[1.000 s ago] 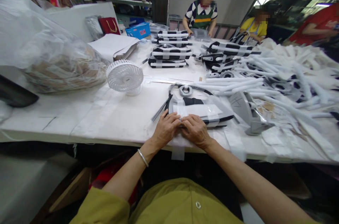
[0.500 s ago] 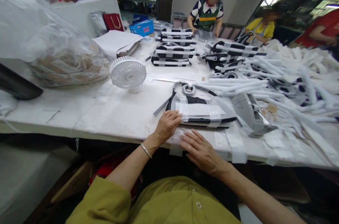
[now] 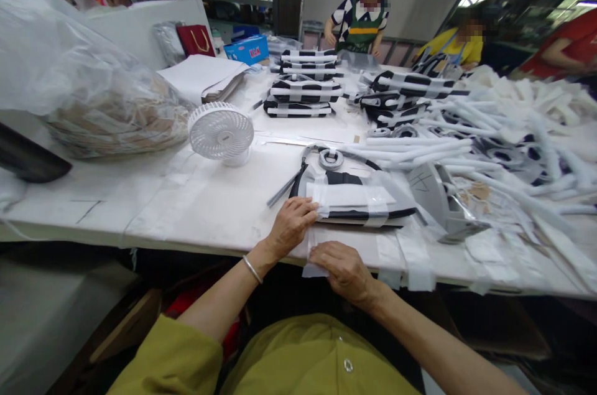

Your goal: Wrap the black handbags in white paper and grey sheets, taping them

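Observation:
A flat black bag (image 3: 345,178) lies in front of me, with a white padded strip (image 3: 347,196) along it and clear film around it. My left hand (image 3: 295,219) is closed on its near left corner, fingers together and pressed down. A translucent strip (image 3: 316,269) hangs over the table's front edge just below. My right hand (image 3: 344,267) grips this strip, fingers curled over it; the thumb is hidden. Beyond the bag rests a small grey ring-shaped roll (image 3: 331,158) within the loop of the bag's handle.
To the right stand a grey tape dispenser (image 3: 436,202) and a heap of white padded tubes (image 3: 420,149). A white fan (image 3: 221,132) is at the left, near a large plastic sack (image 3: 102,90). Stacked wrapped bags (image 3: 303,90) lie farther back. Co-workers are across the table.
My right hand has come slightly down and left, and its spread fingers have closed on the translucent strip at the table edge. The left hand stays at the bag's corner.

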The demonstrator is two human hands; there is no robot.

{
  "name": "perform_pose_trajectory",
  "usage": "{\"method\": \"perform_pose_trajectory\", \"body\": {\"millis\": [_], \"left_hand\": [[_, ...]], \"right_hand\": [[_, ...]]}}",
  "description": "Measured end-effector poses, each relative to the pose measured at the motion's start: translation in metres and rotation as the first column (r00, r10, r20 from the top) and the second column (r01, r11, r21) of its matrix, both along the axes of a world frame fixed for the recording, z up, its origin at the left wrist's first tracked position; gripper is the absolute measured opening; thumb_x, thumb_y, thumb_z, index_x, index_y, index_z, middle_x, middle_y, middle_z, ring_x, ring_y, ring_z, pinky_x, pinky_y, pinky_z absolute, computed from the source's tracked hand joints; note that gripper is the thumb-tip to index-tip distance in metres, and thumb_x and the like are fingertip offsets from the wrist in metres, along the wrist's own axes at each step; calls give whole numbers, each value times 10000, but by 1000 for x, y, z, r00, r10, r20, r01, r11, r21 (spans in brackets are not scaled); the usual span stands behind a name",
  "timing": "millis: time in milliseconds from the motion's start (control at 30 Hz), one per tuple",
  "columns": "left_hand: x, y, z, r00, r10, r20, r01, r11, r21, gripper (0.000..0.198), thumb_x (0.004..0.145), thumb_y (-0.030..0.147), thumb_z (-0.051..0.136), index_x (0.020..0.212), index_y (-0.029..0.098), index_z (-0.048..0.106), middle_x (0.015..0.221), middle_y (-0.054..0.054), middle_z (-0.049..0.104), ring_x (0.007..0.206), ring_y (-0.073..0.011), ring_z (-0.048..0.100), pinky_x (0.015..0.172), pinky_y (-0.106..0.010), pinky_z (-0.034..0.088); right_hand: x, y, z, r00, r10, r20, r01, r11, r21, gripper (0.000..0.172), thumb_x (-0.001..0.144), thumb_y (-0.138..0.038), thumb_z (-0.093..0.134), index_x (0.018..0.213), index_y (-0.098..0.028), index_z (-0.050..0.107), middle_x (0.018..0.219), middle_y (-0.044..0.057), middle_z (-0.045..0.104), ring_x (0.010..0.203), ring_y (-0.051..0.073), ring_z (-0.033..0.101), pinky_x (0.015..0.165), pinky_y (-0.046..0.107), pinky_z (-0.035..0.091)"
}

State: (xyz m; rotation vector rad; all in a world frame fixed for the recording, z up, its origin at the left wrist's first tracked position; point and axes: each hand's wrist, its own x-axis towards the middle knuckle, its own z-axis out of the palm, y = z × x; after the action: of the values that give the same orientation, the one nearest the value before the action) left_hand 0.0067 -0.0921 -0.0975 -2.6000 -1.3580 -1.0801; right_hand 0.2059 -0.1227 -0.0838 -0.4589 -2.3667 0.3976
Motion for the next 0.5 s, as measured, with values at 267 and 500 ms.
{"method": "perform_pose_trajectory", "body": {"millis": [267,500], "left_hand": [[-2,-5,2,1000,5,4,-5,1000,-19,280,929,70,502,1143,211,615,1260,-59,662,1286,-235,528,1131,-484,376],[3,-14,22,989,89,116,-62,974,-219,275,835,277,750,1033,212,570,1184,-76,679,1313,-293,496,1205,-595,201]], "right_hand": [[-1,50,50,999,-42,-13,44,993,109,444,792,-9,442,1126,-223,642,1091,39,740,1104,177,670,1079,371,485],[-8,86,50,914,-241,325,238,970,50,148,899,-142,502,954,-217,617,747,7,707,602,146,645,552,228,420]]}}
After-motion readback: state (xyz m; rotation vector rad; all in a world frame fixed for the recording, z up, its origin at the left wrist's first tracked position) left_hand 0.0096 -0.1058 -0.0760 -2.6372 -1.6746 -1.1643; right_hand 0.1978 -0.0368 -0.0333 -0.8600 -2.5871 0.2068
